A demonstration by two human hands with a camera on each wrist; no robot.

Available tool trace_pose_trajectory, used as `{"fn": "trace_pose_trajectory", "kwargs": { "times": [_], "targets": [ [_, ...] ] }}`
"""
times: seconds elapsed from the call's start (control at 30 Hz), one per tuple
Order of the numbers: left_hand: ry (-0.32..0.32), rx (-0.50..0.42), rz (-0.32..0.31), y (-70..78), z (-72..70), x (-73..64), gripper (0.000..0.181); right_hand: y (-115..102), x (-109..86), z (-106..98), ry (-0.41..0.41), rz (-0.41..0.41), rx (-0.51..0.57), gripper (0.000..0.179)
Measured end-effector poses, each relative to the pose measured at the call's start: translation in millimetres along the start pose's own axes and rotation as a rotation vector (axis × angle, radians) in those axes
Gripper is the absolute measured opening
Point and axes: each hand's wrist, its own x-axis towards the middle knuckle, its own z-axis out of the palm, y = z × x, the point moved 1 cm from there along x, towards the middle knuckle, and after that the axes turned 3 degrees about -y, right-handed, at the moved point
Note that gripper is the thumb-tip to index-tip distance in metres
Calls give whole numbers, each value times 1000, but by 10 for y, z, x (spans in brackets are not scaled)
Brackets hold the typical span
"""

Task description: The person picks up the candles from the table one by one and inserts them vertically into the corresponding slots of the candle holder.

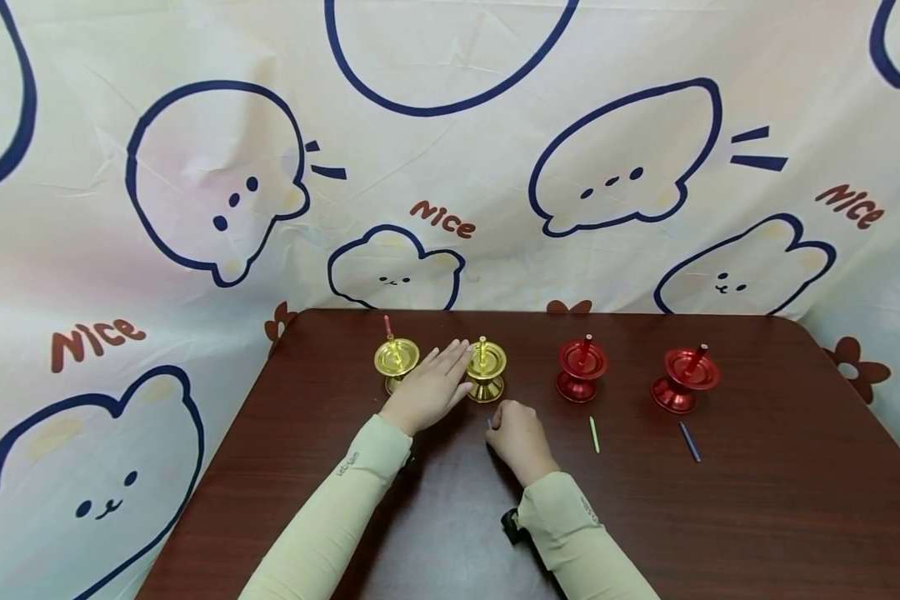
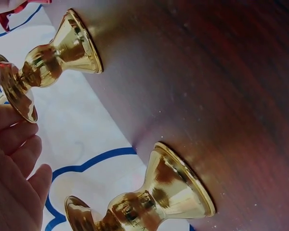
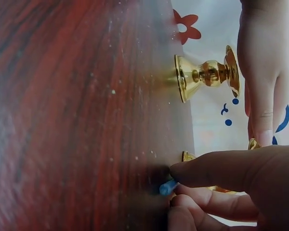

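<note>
My left hand (image 1: 437, 383) reaches to a gold candle holder (image 1: 486, 387), its straight fingers and thumb against the left rim of the dish. A pale stick stands in this holder. Just in front of it, my right hand (image 1: 521, 437) pinches a thin blue stick, like a slim candle (image 3: 167, 187), between thumb and fingers low over the table. Most of that blue stick is hidden by the fingers. Another gold candle holder (image 1: 392, 360), partly behind the left hand, has a pink stick (image 1: 387, 327) upright at its centre.
Two red candle holders (image 1: 579, 387) (image 1: 675, 393) stand to the right, each with a red upright in its dish. In front of them lie a green stick (image 1: 594, 435) and a dark blue stick (image 1: 689, 442). A printed cloth (image 1: 495, 167) hangs behind the brown table (image 1: 780, 517).
</note>
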Motion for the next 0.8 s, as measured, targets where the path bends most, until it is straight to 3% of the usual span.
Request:
{"fn": "trace_pose_trajectory", "kwargs": {
  "times": [0.47,0.8],
  "targets": [
    [24,-22,0,11,9,-10,58,12,34,-18,-49,37,-19,18],
    [14,-19,1,21,-11,-3,59,26,21,8,-25,12,12,20]
  ]
}}
